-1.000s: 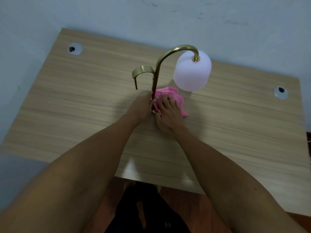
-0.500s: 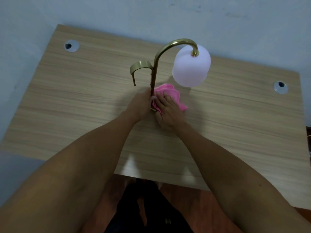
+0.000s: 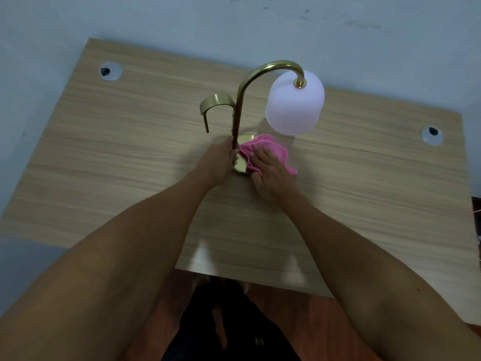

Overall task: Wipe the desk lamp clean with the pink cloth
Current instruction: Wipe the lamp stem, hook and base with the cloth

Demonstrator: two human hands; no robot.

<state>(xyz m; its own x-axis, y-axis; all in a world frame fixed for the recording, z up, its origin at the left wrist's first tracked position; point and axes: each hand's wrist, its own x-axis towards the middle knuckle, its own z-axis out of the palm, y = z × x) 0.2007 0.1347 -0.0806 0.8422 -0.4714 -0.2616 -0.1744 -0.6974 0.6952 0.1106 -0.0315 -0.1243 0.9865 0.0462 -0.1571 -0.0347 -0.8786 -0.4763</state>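
A brass desk lamp (image 3: 239,110) with a curved neck and a white frosted shade (image 3: 294,104) stands mid-desk. Its round brass base (image 3: 240,164) shows between my hands. My left hand (image 3: 218,162) grips the bottom of the stem. My right hand (image 3: 270,173) lies flat, fingers spread, pressing the pink cloth (image 3: 263,148) onto the right part of the base. Part of the cloth is hidden under that hand.
The light wooden desk (image 3: 130,152) backs onto a pale blue wall. Cable grommets sit at the far left (image 3: 110,71) and far right (image 3: 432,135). A short brass hook arm (image 3: 215,106) branches off the stem to the left. The desk's near edge runs under my forearms.
My right hand and the cloth slid a little to the right across the base, uncovering more brass. My left hand has kept its hold on the stem.
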